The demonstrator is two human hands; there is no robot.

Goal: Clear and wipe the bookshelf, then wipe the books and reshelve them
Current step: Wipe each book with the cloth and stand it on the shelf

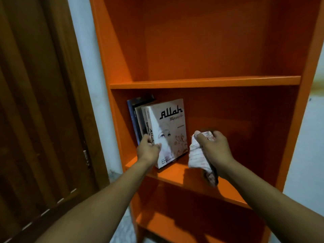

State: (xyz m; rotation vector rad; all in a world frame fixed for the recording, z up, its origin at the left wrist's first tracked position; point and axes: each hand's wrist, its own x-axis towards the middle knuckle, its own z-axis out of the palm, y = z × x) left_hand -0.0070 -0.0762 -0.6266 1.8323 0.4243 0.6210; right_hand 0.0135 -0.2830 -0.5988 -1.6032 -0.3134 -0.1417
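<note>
An orange bookshelf [205, 83] fills the middle of the head view. On its middle board, at the left, a white book [168, 127] with black lettering stands upright, its cover turned toward me. My left hand [148, 149] grips its spine edge low down. Two or three darker books [136, 116] stand behind it against the shelf's left wall. My right hand [213, 146] holds a crumpled pale striped cloth [198, 155], which hangs down over the board just right of the white book.
The upper shelf compartment holds nothing I can see, and the right part of the middle board [228, 190] is bare. A brown wooden door [40, 120] stands to the left, with a strip of white wall between it and the shelf.
</note>
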